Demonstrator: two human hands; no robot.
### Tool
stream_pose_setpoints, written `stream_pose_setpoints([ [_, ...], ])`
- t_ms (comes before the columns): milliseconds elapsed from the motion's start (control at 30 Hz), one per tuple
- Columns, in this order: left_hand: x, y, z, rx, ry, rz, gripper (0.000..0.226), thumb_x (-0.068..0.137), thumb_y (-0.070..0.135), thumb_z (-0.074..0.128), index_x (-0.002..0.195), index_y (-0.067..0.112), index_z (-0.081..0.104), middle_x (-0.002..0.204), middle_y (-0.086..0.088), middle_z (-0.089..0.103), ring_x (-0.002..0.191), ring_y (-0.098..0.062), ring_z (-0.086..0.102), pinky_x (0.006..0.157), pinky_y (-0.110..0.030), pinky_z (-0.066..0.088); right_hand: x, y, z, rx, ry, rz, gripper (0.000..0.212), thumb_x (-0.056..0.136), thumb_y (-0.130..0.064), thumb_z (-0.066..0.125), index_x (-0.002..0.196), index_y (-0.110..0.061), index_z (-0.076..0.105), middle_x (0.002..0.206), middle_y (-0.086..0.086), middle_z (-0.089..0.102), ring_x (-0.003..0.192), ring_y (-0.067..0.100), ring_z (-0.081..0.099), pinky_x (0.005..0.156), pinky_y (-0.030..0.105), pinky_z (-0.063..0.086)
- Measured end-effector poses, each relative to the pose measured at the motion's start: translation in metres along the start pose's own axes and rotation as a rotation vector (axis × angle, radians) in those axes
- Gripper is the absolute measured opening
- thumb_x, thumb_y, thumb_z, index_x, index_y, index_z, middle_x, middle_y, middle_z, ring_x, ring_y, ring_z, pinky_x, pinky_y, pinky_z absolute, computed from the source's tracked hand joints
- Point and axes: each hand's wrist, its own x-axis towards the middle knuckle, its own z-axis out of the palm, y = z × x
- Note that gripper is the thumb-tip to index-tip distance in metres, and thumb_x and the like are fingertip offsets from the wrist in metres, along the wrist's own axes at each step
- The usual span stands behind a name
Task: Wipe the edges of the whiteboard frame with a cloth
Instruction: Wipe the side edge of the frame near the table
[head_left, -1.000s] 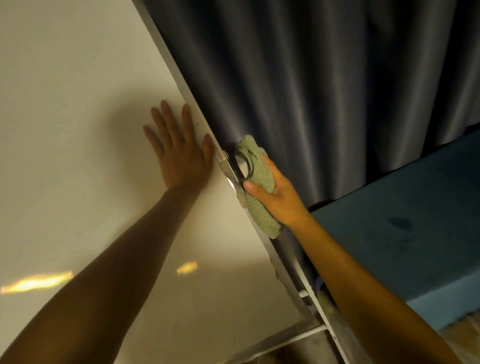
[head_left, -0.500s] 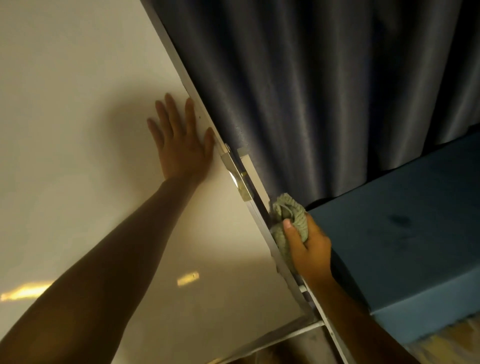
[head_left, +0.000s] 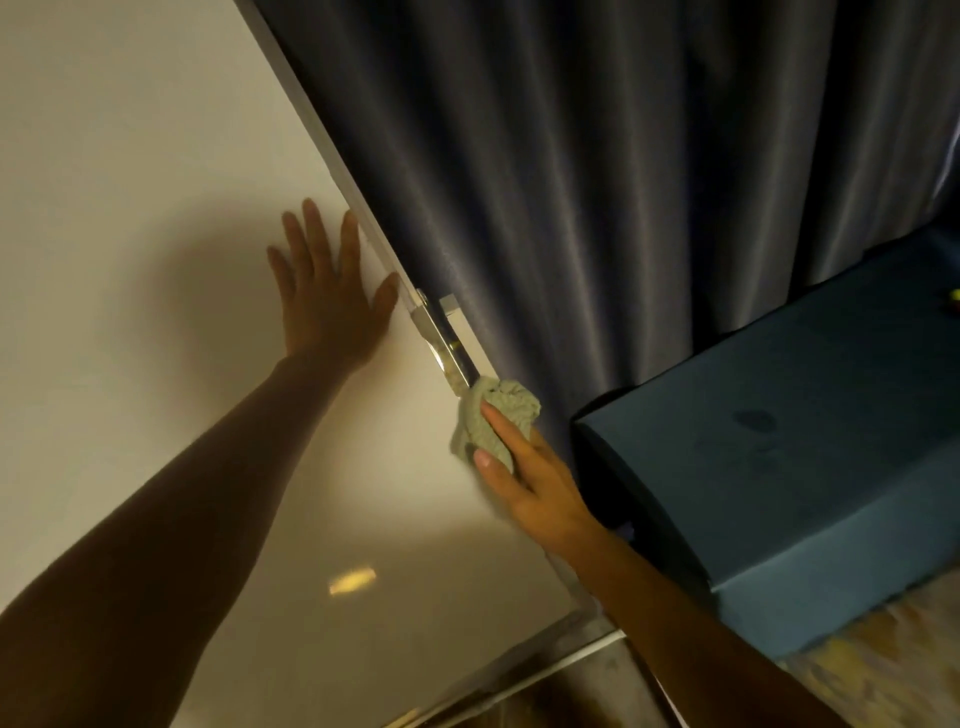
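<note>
The whiteboard fills the left of the view, and its thin metal frame edge runs diagonally from the top centre down to the lower right. My left hand lies flat on the board with fingers spread, its thumb touching the frame. My right hand grips a bunched pale green cloth and presses it against the right frame edge, just below a shiny metal bracket. The frame below the cloth is hidden by my right hand and forearm.
Dark grey curtains hang close behind the frame's right edge. A blue upholstered block stands to the right, close to my right arm. The board's bottom frame rail crosses the lower part of the view.
My right hand slid the cloth down the frame from the bracket, then came back up to just under it. My left hand stayed flat on the board.
</note>
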Motion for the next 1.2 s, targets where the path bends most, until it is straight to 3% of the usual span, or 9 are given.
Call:
stream_pose_setpoints([
  [133, -0.037, -0.004, -0.001, 0.036, -0.093, 0.029, 0.085, 0.102, 0.069, 0.010, 0.170, 0.019, 0.000, 0.177, -0.017, -0.010, 0.163, -0.042, -0.008, 0.128, -0.070, 0.008, 0.006, -0.015, 0.021, -0.022, 0.109, -0.109, 0.052, 0.099, -0.033, 0.058, 0.140, -0.052, 0.032, 0.153, -0.005, 0.037, 0.138, 0.011, 0.037, 0.114, 0.037, 0.038],
  [300, -0.072, 0.003, 0.008, 0.117, -0.097, 0.023, 0.092, 0.095, 0.075, 0.008, 0.169, 0.023, -0.008, 0.177, -0.016, -0.013, 0.162, -0.045, -0.008, 0.124, -0.077, 0.009, -0.005, -0.001, 0.025, -0.077, 0.140, -0.137, 0.055, 0.100, -0.039, 0.054, 0.152, -0.034, 0.037, 0.158, -0.001, 0.034, 0.144, 0.019, 0.035, 0.113, 0.044, 0.041],
  [400, -0.071, -0.001, 0.010, 0.126, -0.092, 0.039, 0.096, 0.091, 0.077, 0.004, 0.169, 0.023, -0.008, 0.177, -0.017, -0.011, 0.162, -0.047, -0.005, 0.122, -0.078, 0.012, -0.014, -0.002, 0.026, -0.070, 0.163, -0.131, 0.053, 0.100, -0.039, 0.054, 0.149, -0.043, 0.035, 0.158, -0.001, 0.036, 0.143, 0.019, 0.038, 0.113, 0.043, 0.041],
  [500, -0.071, -0.004, 0.016, 0.110, -0.068, 0.057, 0.096, 0.091, 0.077, 0.003, 0.169, 0.022, -0.006, 0.177, -0.018, -0.010, 0.162, -0.048, -0.004, 0.122, -0.079, 0.012, -0.024, 0.004, 0.026, -0.063, 0.192, -0.036, 0.049, 0.096, -0.055, 0.050, 0.141, -0.061, 0.032, 0.154, 0.000, 0.043, 0.138, 0.021, 0.045, 0.111, 0.042, 0.043],
  [567, -0.071, -0.005, 0.018, 0.107, -0.059, 0.059, 0.095, 0.092, 0.077, 0.003, 0.170, 0.021, -0.006, 0.177, -0.019, -0.009, 0.162, -0.048, -0.004, 0.121, -0.079, 0.012, -0.039, 0.022, 0.027, -0.051, 0.202, 0.030, 0.056, 0.094, -0.058, 0.051, 0.147, -0.049, 0.036, 0.150, -0.001, 0.048, 0.134, 0.018, 0.050, 0.109, 0.041, 0.046],
  [800, -0.070, -0.008, 0.026, 0.041, 0.000, 0.078, 0.092, 0.096, 0.076, 0.000, 0.168, 0.020, -0.003, 0.177, -0.021, 0.000, 0.161, -0.050, 0.004, 0.119, -0.081, 0.014, -0.102, 0.063, 0.029, 0.078, 0.301, 0.239, 0.044, 0.090, -0.050, 0.064, 0.132, -0.043, 0.054, 0.122, -0.023, 0.063, 0.116, 0.004, 0.062, 0.083, 0.009, 0.050],
  [933, -0.069, -0.008, 0.028, 0.017, 0.013, 0.067, 0.090, 0.099, 0.075, 0.006, 0.169, 0.020, -0.001, 0.177, -0.020, -0.002, 0.162, -0.049, 0.002, 0.120, -0.081, 0.013, -0.115, 0.064, 0.022, 0.077, 0.251, 0.324, 0.058, 0.092, -0.045, 0.064, 0.145, -0.028, 0.049, 0.131, -0.009, 0.062, 0.119, 0.011, 0.061, 0.095, 0.023, 0.053],
  [1100, -0.067, -0.010, 0.032, 0.033, 0.014, 0.067, 0.094, 0.096, 0.077, 0.011, 0.169, 0.020, -0.005, 0.177, -0.020, -0.004, 0.162, -0.049, 0.001, 0.120, -0.080, 0.015, -0.116, 0.080, 0.006, 0.127, 0.201, 0.453, 0.049, 0.094, -0.038, 0.066, 0.140, -0.029, 0.055, 0.130, -0.002, 0.063, 0.121, 0.017, 0.060, 0.107, 0.042, 0.048],
  [1200, -0.066, -0.010, 0.029, 0.041, 0.008, 0.061, 0.093, 0.097, 0.077, 0.010, 0.169, 0.020, -0.005, 0.177, -0.020, -0.004, 0.162, -0.049, 0.002, 0.120, -0.080, 0.016, -0.117, 0.083, 0.001, 0.163, 0.151, 0.475, 0.044, 0.092, -0.035, 0.069, 0.135, -0.033, 0.058, 0.129, -0.003, 0.063, 0.120, 0.019, 0.060, 0.101, 0.036, 0.052],
])
